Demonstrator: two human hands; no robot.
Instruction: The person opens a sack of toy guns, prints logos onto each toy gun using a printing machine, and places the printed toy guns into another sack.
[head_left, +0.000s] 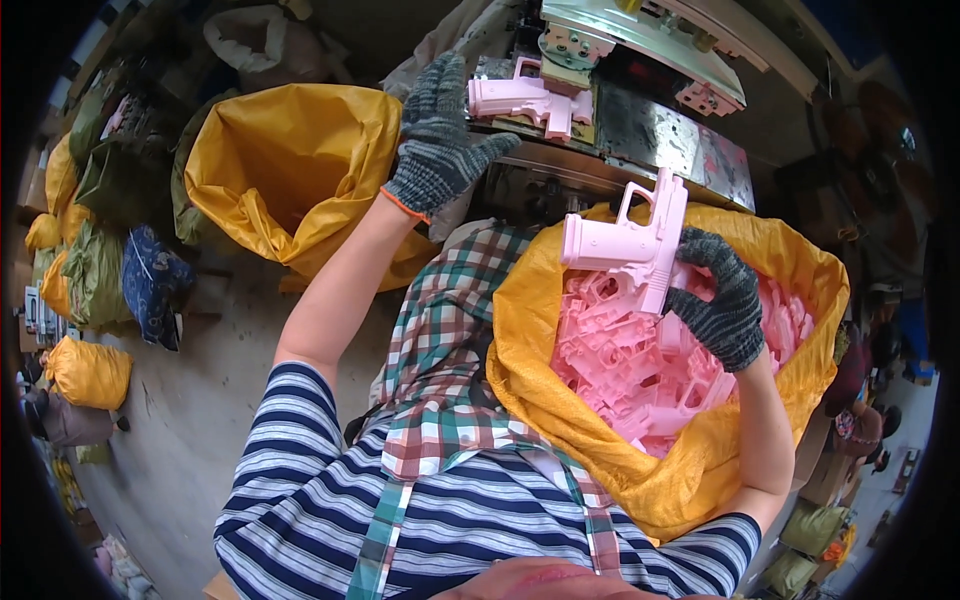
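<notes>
My left hand (437,150), in a dark grey knit glove with an orange cuff edge, is open with its thumb spread. It is beside a pink plastic toy pistol (530,102) lying on the machine's small bed; whether they touch I cannot tell. In my right hand (722,300), gloved the same way, a second pink toy pistol (628,240) is gripped between thumb and fingers. That piece is raised over a yellow woven sack (530,335) in front of me on the right. Many pink plastic toy pistol pieces (640,370) fill the sack.
A machine (650,75) with a metal head and a dark shiny plate (660,140) stands ahead. Another open yellow sack (290,150) is at my left. Farther left are stuffed green bags (97,275), a blue bag (153,275) and a yellow bundle (90,373).
</notes>
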